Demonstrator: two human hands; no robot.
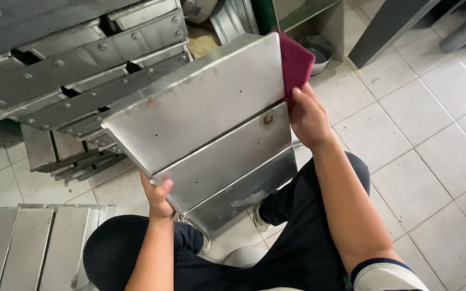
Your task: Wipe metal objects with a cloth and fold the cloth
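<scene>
A stepped, folded sheet-metal part (206, 113) with small holes is tilted up in front of me. My left hand (157, 195) grips its lower left edge, thumb on the front face. My right hand (307, 116) is at the part's right edge and presses a dark red scouring pad (296, 62) against the upper right corner; most of the pad sticks out behind the metal. I am seated low, with my knees in dark trousers below the part.
More metal parts of the same kind lean stacked at the upper left (76, 64). Flat metal pieces (33, 242) lie on the white tiled floor (438, 134) at the lower left. A small metal bowl (319, 51) sits under a shelf at the top.
</scene>
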